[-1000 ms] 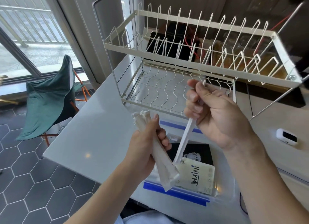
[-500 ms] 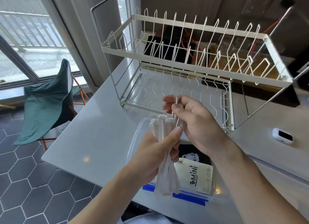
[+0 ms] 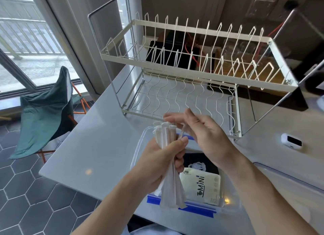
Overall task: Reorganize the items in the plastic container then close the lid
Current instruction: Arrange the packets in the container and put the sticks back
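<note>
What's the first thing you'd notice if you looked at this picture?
The left hand in the middle, gripping a bundle of white paper-wrapped sticks above a clear plastic container with blue clips, while the right hand touches the bundle's top. Behind them a big cream wire dish rack stands on the pale grey table.

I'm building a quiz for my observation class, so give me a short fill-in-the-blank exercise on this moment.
1. The bundle of white paper-wrapped sticks is gripped in the ____ hand.
2. The pale packet lying in the plastic container bears the word ____.
3. Both tiers of the wire dish rack behind the hands are ____.
4. The folding chair by the window has ____ fabric.

Missing words: left; MiNi; empty; green
</note>
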